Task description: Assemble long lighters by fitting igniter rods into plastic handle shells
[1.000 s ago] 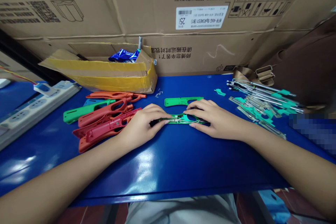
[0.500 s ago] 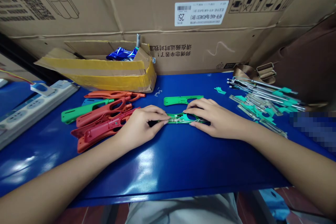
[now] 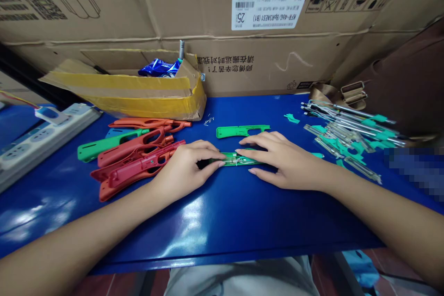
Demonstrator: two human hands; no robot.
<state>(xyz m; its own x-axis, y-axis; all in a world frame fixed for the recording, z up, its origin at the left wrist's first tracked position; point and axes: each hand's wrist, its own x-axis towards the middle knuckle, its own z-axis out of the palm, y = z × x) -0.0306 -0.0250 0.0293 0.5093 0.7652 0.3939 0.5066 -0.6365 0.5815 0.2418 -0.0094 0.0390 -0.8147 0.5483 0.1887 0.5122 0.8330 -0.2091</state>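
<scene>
A green lighter casing half (image 3: pixel 229 160), with thin wires and small pale parts lying in it, rests on the blue table. My left hand (image 3: pixel 194 164) pinches its left end between thumb and fingers. My right hand (image 3: pixel 284 159) reaches over the other end with its fingers apart; a fingertip touches the inner parts, and the thumb lies just in front of the casing. That right end is largely hidden under the hand. A second green casing half (image 3: pixel 225 132) lies just behind, with its hollow side up.
Red and green lighter casings (image 3: pixel 130 157) are piled at the left, near a white power strip (image 3: pixel 45 134). A yellow-taped carton (image 3: pixel 138 99) stands behind them. Small pins (image 3: pixel 209 121) lie mid-table. Metal lighter rods with teal parts (image 3: pixel 364 125) are heaped at the right.
My right hand has shifted slightly left over the casing, and its fingers now cover the teal part that showed inside. The left hand keeps its pinch.
</scene>
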